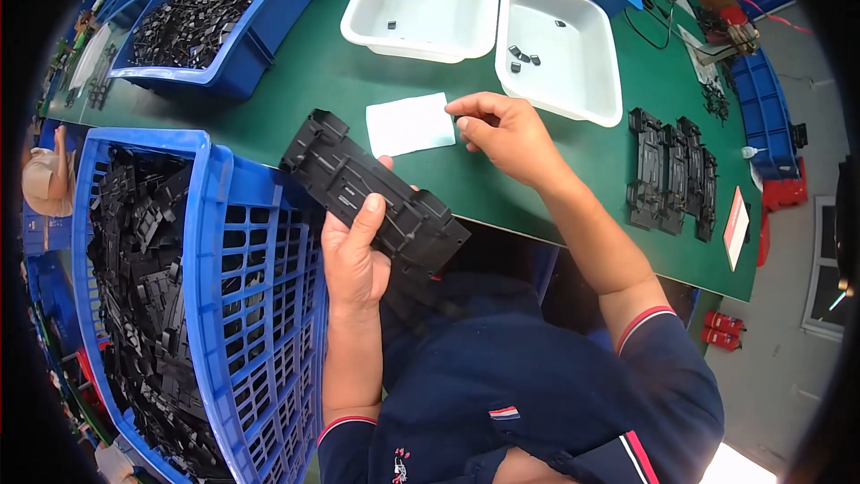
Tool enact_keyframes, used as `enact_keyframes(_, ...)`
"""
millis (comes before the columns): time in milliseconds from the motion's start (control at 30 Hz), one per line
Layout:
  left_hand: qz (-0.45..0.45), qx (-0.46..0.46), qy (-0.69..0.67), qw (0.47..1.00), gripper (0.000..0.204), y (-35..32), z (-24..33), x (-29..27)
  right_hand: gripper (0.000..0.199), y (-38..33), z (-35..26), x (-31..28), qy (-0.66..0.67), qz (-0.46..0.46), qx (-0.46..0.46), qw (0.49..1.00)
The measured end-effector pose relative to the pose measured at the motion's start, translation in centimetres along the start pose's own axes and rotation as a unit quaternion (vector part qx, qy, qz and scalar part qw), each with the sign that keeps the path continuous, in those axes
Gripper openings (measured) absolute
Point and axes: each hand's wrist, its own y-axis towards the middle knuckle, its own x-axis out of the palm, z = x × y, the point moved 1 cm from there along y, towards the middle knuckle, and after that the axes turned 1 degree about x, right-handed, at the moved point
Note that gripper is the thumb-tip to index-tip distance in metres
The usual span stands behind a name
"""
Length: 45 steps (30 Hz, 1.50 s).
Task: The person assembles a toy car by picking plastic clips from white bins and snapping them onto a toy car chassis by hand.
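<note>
My left hand (356,255) is closed round a long black molded plastic part (372,188), thumb on top, holding it tilted over the table's near edge. The part has raised blocks at both ends and ribs along its middle. To its right, above the table, my right hand (506,133) pinches a small black piece between thumb and forefinger; most of that piece is hidden by the fingers. Just left of these fingertips lies a white sheet (408,124) on the green table (313,81).
Two white trays (354,13) (614,81) hold a few small black pieces. Blue bins (246,72) of small black parts stand behind. A blue crate (210,215) full of black parts is at my left. Several finished-looking black parts (663,170) lie at right, near a card (735,229).
</note>
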Motion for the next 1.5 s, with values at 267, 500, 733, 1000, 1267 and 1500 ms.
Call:
enact_keyframes(267,-0.018,-0.048,-0.040,0.998,0.045,0.8,-1.7,-0.2,0.022,2.6,-0.4,0.9,-0.173,0.036,-0.029,0.984)
enact_keyframes(500,-0.029,-0.051,-0.036,0.998,0.043,1.5,-2.6,-0.7,0.024,3.7,-0.6,1.5,-0.192,0.014,-0.033,0.981)
enact_keyframes(733,-0.029,-0.046,-0.034,0.998,0.039,1.6,-3.0,-0.7,0.019,4.3,-1.6,1.7,-0.246,0.008,0.001,0.969)
enact_keyframes(1000,-0.022,-0.035,-0.030,0.999,0.035,1.5,-3.2,-0.7,0.020,4.8,-2.0,2.0,-0.304,0.007,0.004,0.952)
enact_keyframes(1267,-0.019,-0.029,-0.039,0.999,0.039,1.2,-2.2,-0.2,0.014,0.7,-2.8,1.4,-0.208,0.044,-0.118,0.970)
enact_keyframes(1500,-0.006,0.005,-0.021,1.000,0.041,1.8,0.3,0.7,0.021,-5.3,-3.3,0.5,-0.217,0.089,-0.418,0.878)
